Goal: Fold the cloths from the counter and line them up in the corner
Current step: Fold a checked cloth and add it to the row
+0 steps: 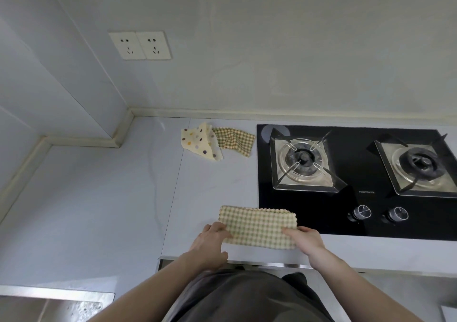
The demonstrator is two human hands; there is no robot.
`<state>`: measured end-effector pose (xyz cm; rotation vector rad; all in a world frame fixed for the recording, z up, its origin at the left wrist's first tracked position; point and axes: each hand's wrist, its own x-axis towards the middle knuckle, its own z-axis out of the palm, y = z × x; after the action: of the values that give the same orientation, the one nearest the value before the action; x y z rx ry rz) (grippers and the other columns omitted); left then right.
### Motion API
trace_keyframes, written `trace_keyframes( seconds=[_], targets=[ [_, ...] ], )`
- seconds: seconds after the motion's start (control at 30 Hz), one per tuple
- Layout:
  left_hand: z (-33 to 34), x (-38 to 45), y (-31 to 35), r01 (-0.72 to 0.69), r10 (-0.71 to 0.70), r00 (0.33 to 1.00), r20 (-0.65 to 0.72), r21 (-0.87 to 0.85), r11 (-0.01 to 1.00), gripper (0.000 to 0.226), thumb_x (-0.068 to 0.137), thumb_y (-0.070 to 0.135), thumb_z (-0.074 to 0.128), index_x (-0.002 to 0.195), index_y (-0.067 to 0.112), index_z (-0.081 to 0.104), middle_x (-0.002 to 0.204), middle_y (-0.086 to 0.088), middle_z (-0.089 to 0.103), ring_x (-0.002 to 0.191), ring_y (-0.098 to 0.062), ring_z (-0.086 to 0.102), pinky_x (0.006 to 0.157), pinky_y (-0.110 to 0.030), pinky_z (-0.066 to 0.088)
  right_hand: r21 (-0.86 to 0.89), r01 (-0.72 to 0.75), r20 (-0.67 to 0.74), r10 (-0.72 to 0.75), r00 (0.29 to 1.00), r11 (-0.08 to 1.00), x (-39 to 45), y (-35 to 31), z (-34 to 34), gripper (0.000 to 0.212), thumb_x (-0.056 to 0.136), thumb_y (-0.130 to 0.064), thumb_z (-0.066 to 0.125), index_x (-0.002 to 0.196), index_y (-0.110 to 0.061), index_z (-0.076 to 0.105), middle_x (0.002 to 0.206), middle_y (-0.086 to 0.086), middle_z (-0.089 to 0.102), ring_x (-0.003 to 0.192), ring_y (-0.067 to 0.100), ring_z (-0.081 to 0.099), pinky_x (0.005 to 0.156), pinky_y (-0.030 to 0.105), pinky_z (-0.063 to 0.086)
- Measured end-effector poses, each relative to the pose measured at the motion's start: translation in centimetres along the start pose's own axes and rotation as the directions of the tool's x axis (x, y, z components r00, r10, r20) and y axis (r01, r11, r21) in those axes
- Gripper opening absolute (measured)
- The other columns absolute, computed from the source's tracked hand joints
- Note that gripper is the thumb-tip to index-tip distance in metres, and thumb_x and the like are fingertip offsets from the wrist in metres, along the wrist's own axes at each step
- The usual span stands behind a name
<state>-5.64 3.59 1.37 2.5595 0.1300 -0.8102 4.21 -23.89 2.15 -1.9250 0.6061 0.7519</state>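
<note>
Near the counter's (99,210) front edge, left hand (210,237) and right hand (306,238) pinch the checked cloth's (258,226) ends (taut, likely for another fold).

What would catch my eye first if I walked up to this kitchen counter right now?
Probably the green checked cloth at the counter's near edge, partly lying over the black gas hob, with the left hand and right hand holding its two ends. Next, the two crumpled cloths further back beside the hob: a polka-dot cloth and another checked cloth.
</note>
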Motion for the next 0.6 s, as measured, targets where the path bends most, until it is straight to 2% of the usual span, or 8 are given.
trace_keyframes(
  seconds=[0.1,0.2,0.37,0.5,0.6],
  targets=[
    [0.1,-0.1,-0.1,-0.020,0.020,1.000,0.010,-0.037,0.999,0.059,0.087,0.033,0.059,0.146,0.033,0.052,0.158,0.008,0.036,0.140,-0.018,0.036,0.114,-0.035,0.040,0.036,0.095,-0.058,-0.093,0.994,0.995,-0.5,-0.5,-0.9,0.016,0.083,-0.017,0.078,0.080,-0.007,0.067,0.081,0.001,0.068,0.078,0.018,0.062,0.066,0.030,0.044],
    [0.5,-0.2,0.0,-0.046,0.048,0.998,0.035,-0.053,0.998,0.058,0.088,0.035,0.061,0.146,0.032,0.053,0.156,0.008,0.041,0.139,-0.017,0.039,0.117,-0.034,0.037,-0.001,0.202,-0.072,-0.202,0.977,0.979,-1.0,-1.2,-1.4,0.019,0.081,-0.013,0.076,0.073,-0.009,0.059,0.071,0.001,0.061,0.073,0.019,0.058,0.063,0.030,0.041],
    [1.0,-0.1,0.2,-0.032,0.035,0.999,0.020,-0.135,0.990,0.051,0.086,0.033,0.060,0.136,0.032,0.059,0.150,0.010,0.047,0.136,-0.016,0.044,0.115,-0.034,0.039,-0.123,0.303,0.049,-0.299,0.953,0.945,-2.6,-3.0,0.4,0.015,0.079,-0.018,0.077,0.084,-0.009,0.066,0.085,0.004,0.074,0.076,0.015,0.067,0.064,0.028,0.050],
    [0.5,-0.1,0.3,0.007,-0.018,0.999,-0.041,-0.253,0.967,0.040,0.087,0.026,0.061,0.126,0.032,0.065,0.138,0.011,0.053,0.127,-0.012,0.051,0.105,-0.025,0.042,-0.203,0.336,0.159,-0.308,0.938,0.919,-3.3,-4.2,3.4,0.013,0.081,-0.024,0.077,0.089,-0.019,0.068,0.089,-0.002,0.070,0.075,0.010,0.065,0.058,0.017,0.045],
    [-0.1,-0.1,0.2,0.046,-0.075,0.995,-0.072,-0.334,0.941,0.035,0.089,0.025,0.061,0.122,0.033,0.067,0.131,0.012,0.057,0.116,-0.010,0.056,0.092,-0.020,0.043,-0.245,0.364,0.243,-0.306,0.920,0.899,-3.2,-4.6,5.9,0.015,0.084,-0.030,0.076,0.095,-0.022,0.070,0.095,-0.005,0.070,0.083,0.011,0.069,0.069,0.024,0.056]
  ],
)
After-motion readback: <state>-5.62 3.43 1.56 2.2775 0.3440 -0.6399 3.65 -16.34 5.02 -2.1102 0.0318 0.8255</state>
